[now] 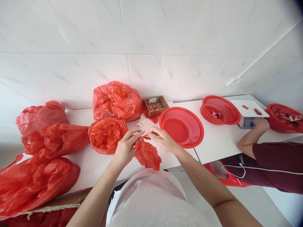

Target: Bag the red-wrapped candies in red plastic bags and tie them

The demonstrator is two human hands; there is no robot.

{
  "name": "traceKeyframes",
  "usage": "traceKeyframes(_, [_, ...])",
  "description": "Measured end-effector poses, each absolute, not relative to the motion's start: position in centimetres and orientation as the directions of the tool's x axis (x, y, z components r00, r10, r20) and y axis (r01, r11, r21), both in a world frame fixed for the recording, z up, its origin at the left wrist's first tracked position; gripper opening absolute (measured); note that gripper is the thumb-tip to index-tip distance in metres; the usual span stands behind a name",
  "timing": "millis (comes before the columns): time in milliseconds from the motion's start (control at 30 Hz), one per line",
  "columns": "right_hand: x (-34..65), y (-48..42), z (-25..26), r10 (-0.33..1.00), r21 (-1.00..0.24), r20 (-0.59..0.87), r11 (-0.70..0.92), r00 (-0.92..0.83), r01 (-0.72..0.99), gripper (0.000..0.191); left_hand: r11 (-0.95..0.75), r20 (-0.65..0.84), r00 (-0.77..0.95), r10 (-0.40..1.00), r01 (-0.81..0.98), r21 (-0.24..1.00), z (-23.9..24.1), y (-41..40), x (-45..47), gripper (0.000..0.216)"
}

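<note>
Between my two hands a small red plastic bag [148,155] hangs over the table's front edge, its body drooping below my fingers. My left hand [127,146] is closed on the gathered top of the bag, with the index finger stretched out. The fingers of my right hand [163,138] pinch a thin twisted end of the same bag. What the bag contains, if anything, I cannot make out. Just behind my right hand stands a large red colander basket [181,126] with nothing visible inside. A crumpled open red bag [107,135] lies left of my left hand.
Several full red bags [115,101] crowd the table's left side and back. A small cardboard box [155,105] holds red packets. To the right are a red basket [220,110] with wrapped pieces, a white scale [248,108], a fuller basket [286,118] and a co-worker's arm [253,135].
</note>
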State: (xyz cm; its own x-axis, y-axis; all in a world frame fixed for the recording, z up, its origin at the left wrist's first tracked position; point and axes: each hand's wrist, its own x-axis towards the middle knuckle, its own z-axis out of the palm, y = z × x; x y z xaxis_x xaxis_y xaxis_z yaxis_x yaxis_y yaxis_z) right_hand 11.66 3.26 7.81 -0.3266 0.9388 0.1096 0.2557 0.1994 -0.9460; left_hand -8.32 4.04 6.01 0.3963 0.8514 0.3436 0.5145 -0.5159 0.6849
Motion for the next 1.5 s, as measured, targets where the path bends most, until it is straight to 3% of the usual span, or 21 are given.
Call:
traceKeyframes(100, [12.2, 4.4, 6.8, 0.96, -0.859, 0.246, 0.279, -0.133, 0.428, 0.027, -0.465, 0.281, 0.387, 0.878, 0.556, 0.689, 5.5, 3.3, -9.2, 0.035])
traceKeyframes(167, [13.0, 6.1, 5.1, 0.956, -0.777, 0.293, 0.242, -0.006, 0.582, 0.025, -0.445, 0.25, 0.386, 0.888, 0.584, 0.679, 4.9, 2.4, -9.8, 0.032])
traceKeyframes(300, [15.2, 10.2, 1.0, 0.986, -0.679, 0.116, -0.011, 0.122, 0.734, 0.022, -0.431, 0.196, 0.432, 0.88, 0.555, 0.712, 3.6, -0.1, -10.4, 0.03])
traceKeyframes(467, [15.7, 11.4, 0.4, 0.996, -0.758, -0.028, -0.077, 0.086, 0.648, 0.027, -0.191, 0.05, 0.404, 0.914, 0.318, 0.929, 3.6, -0.6, -9.3, 0.038])
traceKeyframes(533, [15.0, 10.7, 2.5, 0.999, -0.858, -0.039, -0.048, 0.029, 0.511, 0.028, -0.039, -0.007, 0.335, 0.942, 0.132, 0.99, 3.9, 0.6, -8.4, 0.044])
traceKeyframes(633, [13.3, 9.4, 6.7, 0.985, -0.963, -0.038, 0.01, -0.171, 0.271, 0.027, 0.134, -0.106, 0.218, 0.97, -0.114, 0.984, 4.1, 2.5, -6.7, 0.05])
traceKeyframes(700, [12.1, 8.6, 9.0, 0.942, -0.98, -0.032, 0.035, -0.335, 0.193, 0.026, 0.217, -0.177, 0.245, 0.953, -0.145, 0.965, 4.2, 3.2, -5.7, 0.049])
traceKeyframes(767, [11.0, 8.3, 10.2, 0.908, -0.98, -0.012, 0.072, -0.419, 0.184, 0.024, 0.267, -0.228, 0.357, 0.906, -0.064, 0.962, 4.4, 3.4, -5.0, 0.046])
traceKeyframes(900, [9.8, 8.0, 9.4, 0.937, -0.964, 0.054, 0.139, -0.345, 0.228, 0.021, 0.302, -0.305, 0.445, 0.842, 0.079, 0.95, 4.5, 3.3, -4.7, 0.039])
traceKeyframes(1000, [10.0, 7.5, 8.0, 0.946, -0.906, 0.061, 0.186, -0.318, 0.38, 0.019, 0.298, -0.295, 0.373, 0.88, 0.052, 0.953, 4.4, 3.4, -5.4, 0.04])
traceKeyframes(1133, [10.7, 6.3, 7.0, 0.937, -0.825, -0.035, 0.169, -0.347, 0.539, 0.018, 0.255, -0.238, 0.26, 0.936, -0.034, 0.966, 4.1, 3.7, -5.9, 0.035])
traceKeyframes(1333, [9.9, 4.3, 6.8, 0.989, -0.902, 0.046, 0.1, -0.138, 0.42, 0.015, 0.172, -0.143, 0.167, 0.976, -0.172, 0.97, 3.8, 3.7, -5.4, 0.027])
traceKeyframes(1500, [9.5, 2.0, 6.2, 0.997, -0.969, -0.013, 0.005, -0.07, 0.245, 0.013, 0.143, -0.115, 0.166, 0.979, -0.166, 0.976, 4.3, 3.3, -5.7, 0.018])
